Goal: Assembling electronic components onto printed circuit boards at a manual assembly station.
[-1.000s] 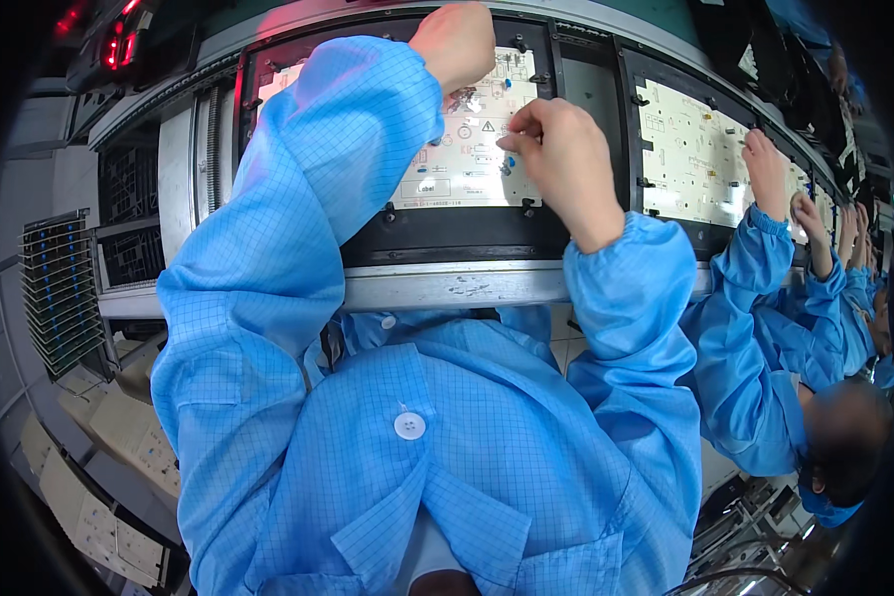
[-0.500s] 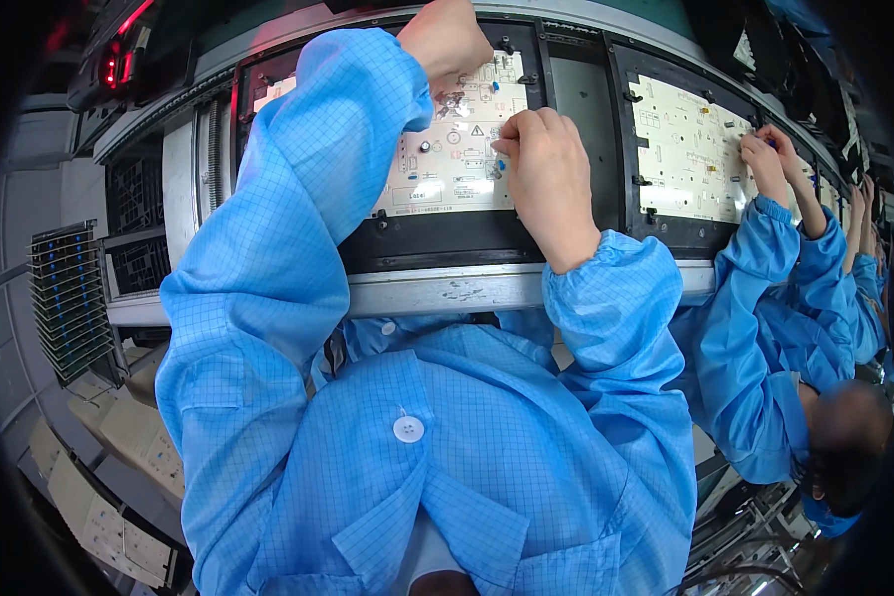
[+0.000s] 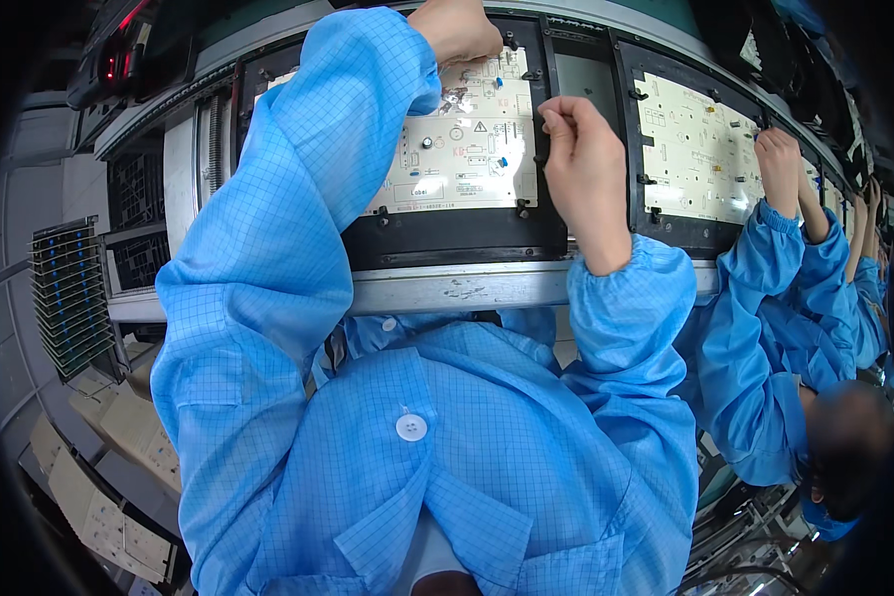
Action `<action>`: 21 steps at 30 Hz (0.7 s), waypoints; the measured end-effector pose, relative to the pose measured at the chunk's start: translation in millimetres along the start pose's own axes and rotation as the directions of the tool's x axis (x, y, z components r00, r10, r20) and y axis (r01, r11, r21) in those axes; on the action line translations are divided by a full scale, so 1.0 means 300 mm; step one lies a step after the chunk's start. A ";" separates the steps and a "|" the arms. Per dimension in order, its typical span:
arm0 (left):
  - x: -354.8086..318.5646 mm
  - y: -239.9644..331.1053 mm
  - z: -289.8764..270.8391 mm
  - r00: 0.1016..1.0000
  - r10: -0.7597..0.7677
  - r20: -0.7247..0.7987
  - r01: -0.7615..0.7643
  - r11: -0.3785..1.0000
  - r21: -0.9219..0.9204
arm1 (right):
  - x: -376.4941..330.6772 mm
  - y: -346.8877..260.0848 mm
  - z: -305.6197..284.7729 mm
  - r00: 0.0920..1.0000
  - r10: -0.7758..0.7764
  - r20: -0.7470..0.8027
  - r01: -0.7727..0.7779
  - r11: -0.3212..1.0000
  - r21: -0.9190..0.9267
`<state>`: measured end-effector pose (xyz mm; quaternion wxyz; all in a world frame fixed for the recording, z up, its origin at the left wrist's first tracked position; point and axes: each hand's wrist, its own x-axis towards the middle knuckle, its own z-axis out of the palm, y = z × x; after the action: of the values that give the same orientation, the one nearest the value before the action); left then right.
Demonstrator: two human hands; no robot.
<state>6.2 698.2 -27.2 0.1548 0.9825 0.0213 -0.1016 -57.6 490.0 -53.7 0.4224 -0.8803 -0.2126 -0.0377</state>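
A cream circuit board (image 3: 437, 189) sits in a black frame (image 3: 437, 243) in front of me, with printed markings and a few parts on it. Among these are a small dark round capacitor (image 3: 427, 144) and a blue component (image 3: 503, 162) toward the right edge. My left hand (image 3: 457, 28) is closed over the board's far edge; whatever its fingers hold is hidden. Above the frame's right side, off the board, my right hand (image 3: 588, 159) has its thumb and fingers pressed together. Nothing can be made out between them.
A second framed board (image 3: 695, 159) lies to the right, where a co-worker's hands (image 3: 780, 169) work. A metal rail (image 3: 457, 290) runs along the near side. At left stand a rack of stacked boards (image 3: 70, 298) and more cream boards (image 3: 99, 507) lower down.
My right hand has moved right, away from the blue component and off the board. The left hand has shifted slightly right at the far edge. The co-worker's hands have also moved.
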 end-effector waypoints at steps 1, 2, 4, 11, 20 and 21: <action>0.002 -0.013 0.004 0.954 0.284 0.093 -0.299 0.911 0.285 | 0.002 0.001 -0.011 1.000 0.002 0.001 -0.002 1.000 0.000; 0.011 -0.012 0.014 0.954 0.284 0.095 -0.299 0.911 0.284 | 0.007 -0.006 -0.027 0.997 0.064 0.039 -0.065 0.997 0.047; 0.002 0.030 0.000 0.982 -0.186 0.018 0.184 0.948 -0.258 | 0.010 -0.005 -0.043 0.989 0.123 0.080 -0.131 0.987 0.091; 0.024 0.034 0.073 0.962 -0.119 -0.247 0.056 0.967 -0.249 | 0.014 0.002 -0.040 0.993 0.074 0.092 -0.082 0.994 0.077; 0.059 0.018 0.119 0.952 -0.006 -0.307 -0.058 0.979 -0.197 | 0.067 0.000 0.005 0.969 0.092 0.228 -0.099 0.995 0.018; 0.050 0.016 0.104 0.959 -0.002 -0.283 -0.066 0.971 -0.229 | 0.074 -0.004 0.007 0.964 0.077 0.253 -0.077 0.997 -0.011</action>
<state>15.2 684.2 -57.8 0.2675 0.9617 0.0390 0.0448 -38.3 499.9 -48.6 0.3924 -0.8858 -0.2303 0.0912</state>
